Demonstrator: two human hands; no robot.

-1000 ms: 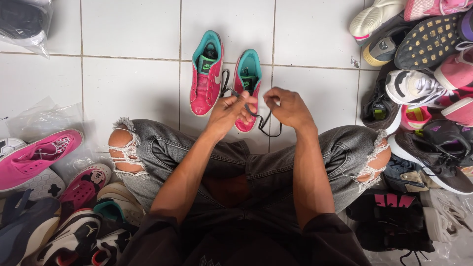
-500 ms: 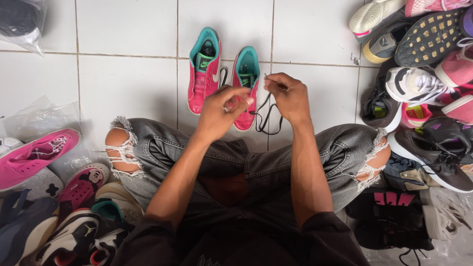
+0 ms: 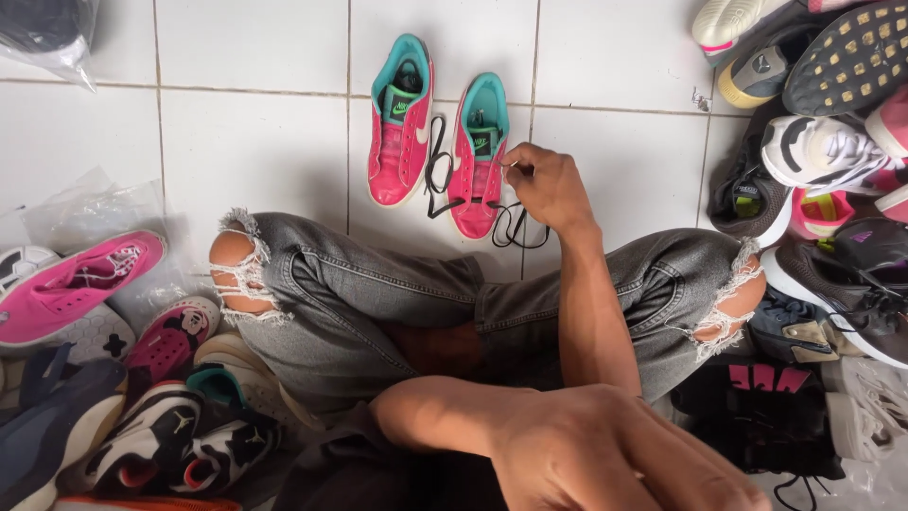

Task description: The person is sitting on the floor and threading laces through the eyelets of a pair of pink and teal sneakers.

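Left hand [image 3: 605, 454] now withdrawn; right grip [image 3: 547, 185] pinched on black lace [image 3: 506, 175].

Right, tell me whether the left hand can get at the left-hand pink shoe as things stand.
Probably yes. The left hand is drawn back close to the camera, holding nothing visible, and only the bent knees lie between it and the shoe, which stands free on the tiles.

The right hand [image 3: 547, 185] pinches a black lace [image 3: 515, 222] beside the right pink shoe [image 3: 478, 156]; the left hand [image 3: 605, 454] hangs close to the camera.
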